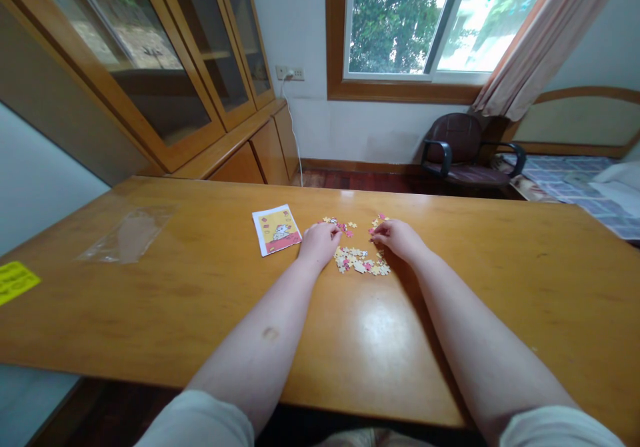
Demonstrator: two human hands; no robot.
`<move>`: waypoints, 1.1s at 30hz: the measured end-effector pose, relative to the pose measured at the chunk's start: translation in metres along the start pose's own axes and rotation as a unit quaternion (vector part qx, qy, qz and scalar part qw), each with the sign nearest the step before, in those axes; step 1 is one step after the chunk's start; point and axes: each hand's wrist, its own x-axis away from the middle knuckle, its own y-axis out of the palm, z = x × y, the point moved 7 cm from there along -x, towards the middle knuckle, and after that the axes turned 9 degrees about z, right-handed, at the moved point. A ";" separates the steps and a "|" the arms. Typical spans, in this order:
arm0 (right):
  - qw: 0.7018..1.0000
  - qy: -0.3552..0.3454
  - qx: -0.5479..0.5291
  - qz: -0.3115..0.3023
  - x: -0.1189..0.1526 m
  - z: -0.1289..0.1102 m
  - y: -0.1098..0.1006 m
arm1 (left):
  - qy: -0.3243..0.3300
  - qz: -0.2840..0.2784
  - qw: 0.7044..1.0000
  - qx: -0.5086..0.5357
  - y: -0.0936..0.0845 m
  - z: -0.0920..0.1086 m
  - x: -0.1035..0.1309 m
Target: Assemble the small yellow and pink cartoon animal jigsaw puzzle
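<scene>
Small jigsaw puzzle pieces [357, 261] in cream, yellow and pink lie in a loose pile on the wooden table [210, 300]. My left hand [321, 240] is at the pile's upper left, its fingers pinched by more pieces; what they hold is too small to make out. Across from it, my right hand [397, 237] rests at the upper right with fingertips together near a few pink and yellow pieces [381, 217]. Whether a piece is between them is hidden. A picture card [277, 229] with a white figure on yellow and pink lies just left of my left hand.
A clear plastic bag [131, 235] lies flat on the table's left part, with a yellow label [17, 281] at the left edge. Beyond the table stand a glass-doored cabinet [240, 123], an armchair [457, 147] and a bed [575, 177].
</scene>
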 end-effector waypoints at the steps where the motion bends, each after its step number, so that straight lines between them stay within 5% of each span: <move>1: 1.000 0.009 0.010 0.012 0.000 0.002 -0.003 | 0.001 0.000 1.000 0.000 0.000 0.000 0.000; 7: 0.991 0.039 0.019 -0.125 0.006 0.012 0.005 | -0.001 -0.004 1.000 -0.007 0.000 0.000 0.000; 15: 0.992 0.097 0.074 -0.020 0.001 0.022 -0.012 | -0.008 -0.001 1.000 -0.008 0.000 -0.001 0.000; 22: 0.980 0.037 0.082 -0.178 0.011 0.011 0.003 | 0.002 0.003 1.000 0.002 0.000 0.000 0.000; 29: 0.983 0.116 0.136 -0.045 0.001 0.024 -0.014 | -0.008 0.005 1.000 0.006 -0.001 0.000 -0.001; 31: 0.982 0.108 0.137 -0.076 0.004 0.021 -0.013 | -0.008 0.008 1.000 0.005 -0.002 0.000 -0.001; 33: 0.974 0.078 0.126 -0.172 0.012 0.014 -0.005 | -0.008 0.012 1.000 0.006 -0.002 0.000 -0.001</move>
